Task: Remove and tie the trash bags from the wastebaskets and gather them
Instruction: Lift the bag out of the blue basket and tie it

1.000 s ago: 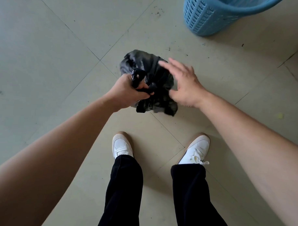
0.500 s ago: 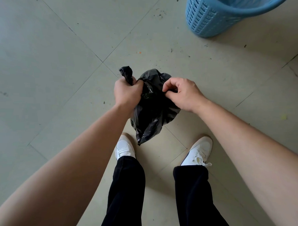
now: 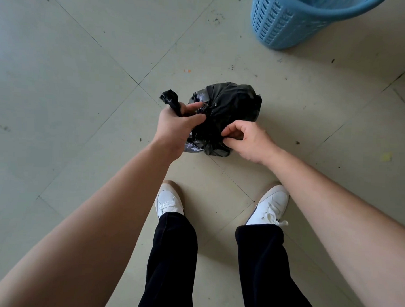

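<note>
A small black trash bag (image 3: 233, 101) hangs bunched between my hands above the tiled floor. My left hand (image 3: 177, 127) grips its twisted neck, and a black tail of plastic sticks out past my fist to the upper left. My right hand (image 3: 248, 139) pinches the bag's plastic at its near right side with thumb and curled fingers. A blue perforated wastebasket (image 3: 293, 21) stands at the upper right, cut off by the frame's top edge.
Pale green floor tiles (image 3: 73, 80) with dark specks and crumbs spread all around. My two white shoes (image 3: 170, 202) and black trouser legs stand just below the bag. A brown edge shows at the far right.
The bag has shifted from hanging below my hands to bunching above and between them. My right hand dropped lower and nearer. The left hand kept its hold on the neck.
</note>
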A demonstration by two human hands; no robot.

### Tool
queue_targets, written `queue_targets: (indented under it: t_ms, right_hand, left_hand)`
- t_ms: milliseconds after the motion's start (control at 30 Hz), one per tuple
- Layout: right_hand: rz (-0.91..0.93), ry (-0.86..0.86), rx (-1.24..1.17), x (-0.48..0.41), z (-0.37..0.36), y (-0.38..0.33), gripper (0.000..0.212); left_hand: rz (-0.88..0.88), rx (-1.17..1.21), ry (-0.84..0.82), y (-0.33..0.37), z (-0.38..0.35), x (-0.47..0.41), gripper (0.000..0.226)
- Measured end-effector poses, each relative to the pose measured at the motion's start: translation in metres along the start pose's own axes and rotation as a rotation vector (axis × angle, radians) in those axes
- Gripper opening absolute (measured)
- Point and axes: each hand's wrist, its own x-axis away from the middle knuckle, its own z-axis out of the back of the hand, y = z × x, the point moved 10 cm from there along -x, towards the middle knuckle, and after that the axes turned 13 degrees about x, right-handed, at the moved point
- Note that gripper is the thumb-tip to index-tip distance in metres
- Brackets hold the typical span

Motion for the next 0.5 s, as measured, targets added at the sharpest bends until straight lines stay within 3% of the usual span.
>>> queue_targets:
  t_ms: [100,233,400,500]
  right_hand:
    - [-0.012,0.002,0.054,0.0,0.003,0.004,0.013]
    - [-0.03,0.008,0.143,-0.001,0.004,0.009,0.012]
    - [0.006,0.154,0.086,-0.008,0.013,0.008,0.018]
    - [0.047,0.087,-0.064,-0.014,0.005,0.001,0.028]
  left_hand:
    - [-0.021,-0.127,0.097,-0.005,0.015,-0.006,0.044]
    - [0.052,-0.088,0.146,-0.025,0.031,-0.006,0.048]
    - [0.089,0.01,0.02,-0.037,0.023,0.0,0.046]
    - [0.112,0.055,-0.087,-0.041,0.012,0.001,0.04]
